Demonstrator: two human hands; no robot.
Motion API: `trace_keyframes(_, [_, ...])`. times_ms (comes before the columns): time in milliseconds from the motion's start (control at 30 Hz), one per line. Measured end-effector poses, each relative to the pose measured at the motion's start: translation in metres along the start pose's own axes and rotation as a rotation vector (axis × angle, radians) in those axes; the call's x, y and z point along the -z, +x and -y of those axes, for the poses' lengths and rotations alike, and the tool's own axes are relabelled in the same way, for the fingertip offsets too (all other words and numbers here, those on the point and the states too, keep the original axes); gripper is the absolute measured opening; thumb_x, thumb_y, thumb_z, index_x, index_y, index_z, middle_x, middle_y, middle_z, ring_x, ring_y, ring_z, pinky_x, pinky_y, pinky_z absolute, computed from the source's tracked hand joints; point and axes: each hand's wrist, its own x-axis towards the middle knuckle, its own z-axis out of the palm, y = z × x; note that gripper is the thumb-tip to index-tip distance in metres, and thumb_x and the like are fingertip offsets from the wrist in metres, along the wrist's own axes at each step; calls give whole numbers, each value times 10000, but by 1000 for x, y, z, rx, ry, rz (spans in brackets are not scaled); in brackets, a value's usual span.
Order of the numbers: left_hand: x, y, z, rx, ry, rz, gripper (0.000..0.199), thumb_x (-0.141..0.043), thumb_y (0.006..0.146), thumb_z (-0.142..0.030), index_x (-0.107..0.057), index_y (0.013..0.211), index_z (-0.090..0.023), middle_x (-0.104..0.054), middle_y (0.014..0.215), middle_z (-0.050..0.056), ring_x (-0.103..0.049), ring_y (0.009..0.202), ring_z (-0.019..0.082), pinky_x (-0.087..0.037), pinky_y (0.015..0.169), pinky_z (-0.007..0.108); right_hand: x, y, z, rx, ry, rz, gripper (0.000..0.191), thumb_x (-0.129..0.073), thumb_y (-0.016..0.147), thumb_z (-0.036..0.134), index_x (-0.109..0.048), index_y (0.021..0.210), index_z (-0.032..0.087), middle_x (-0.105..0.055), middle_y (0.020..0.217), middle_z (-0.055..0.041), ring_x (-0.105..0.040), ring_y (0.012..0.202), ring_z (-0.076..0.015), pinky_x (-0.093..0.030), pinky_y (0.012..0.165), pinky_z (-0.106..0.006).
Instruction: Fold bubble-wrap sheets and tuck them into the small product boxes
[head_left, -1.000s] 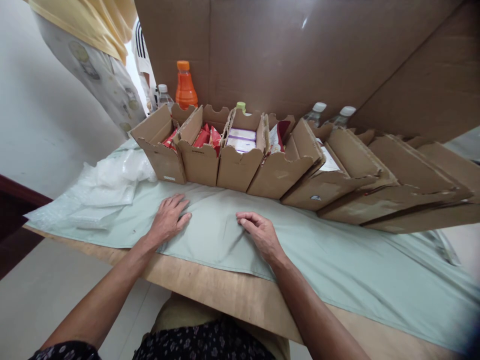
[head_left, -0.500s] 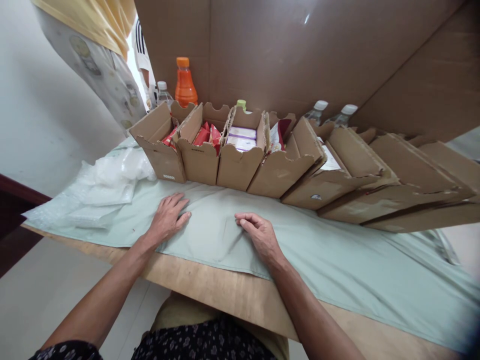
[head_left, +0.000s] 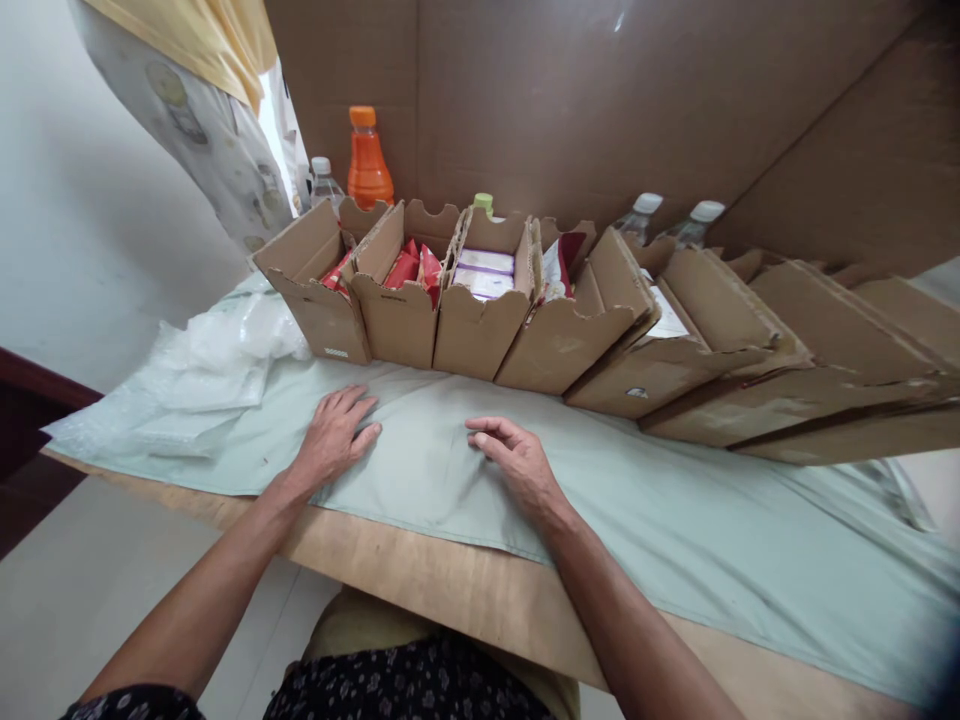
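Note:
My left hand [head_left: 337, 432] lies flat on the pale green cloth [head_left: 420, 480], fingers stretched out and holding nothing. To its right, my right hand [head_left: 511, 455] rests side-on at the cloth, thumb and forefinger apart with nothing visible between them. Beyond both hands stands a row of cardboard boxes. Red packets [head_left: 416, 268] fill part of the second box from the left. White-and-purple packs [head_left: 484, 274] lie in the third box [head_left: 478, 335], and a red-and-white bag [head_left: 559, 268] leans in the fourth.
Clear bubble wrap bags [head_left: 217, 370] are heaped at the table's left end. Behind the boxes stand an orange bottle [head_left: 369, 165] and several clear bottles against a tall cardboard panel [head_left: 510, 100]. A person in patterned trousers [head_left: 195, 140] stands at the far left.
The right thumb and forefinger have parted slightly, and that hand has shifted a little to the left. My left hand stays in place. The person at the back has moved slightly.

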Motion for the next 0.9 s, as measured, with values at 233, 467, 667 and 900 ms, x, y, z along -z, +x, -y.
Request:
trace_keyframes(233, [0,0,1,-6,10,1,409,-502,995,-376,-679,1297,-166,-624,1472,172,-527,1405,365,-436,1156,566,0,-3,0,7,6,38,341,-728,792,466,-766,1022,218,-768,1026,-66,-674,958,-220,-497,901,-368])
trace_keyframes(467, [-1,0,1,-5,14,-5,400,-494,999,-379,-676,1297,-183,-626,1474,157,-528,1404,351,-432,1160,547,-5,-5,2,15,1,78,333,-710,808,469,-766,1026,223,-766,1029,-60,-672,954,-210,-502,905,-361])
trace_keyframes(667, [0,0,1,5,-1,0,398,-493,995,-383,-678,1300,-207,-621,1483,144,-522,1411,351,-422,1165,559,-6,-7,3,28,1,79,320,-701,817,461,-767,1021,223,-776,1020,-55,-686,925,-203,-523,865,-348])
trace_keyframes(900, [2,1,1,13,-6,19,429,-498,987,-388,-675,1314,-174,-607,1497,163,-512,1420,363,-413,1172,564,-6,-11,-6,50,-65,46,352,-650,863,467,-755,1070,202,-782,952,-66,-711,906,-210,-539,824,-343])
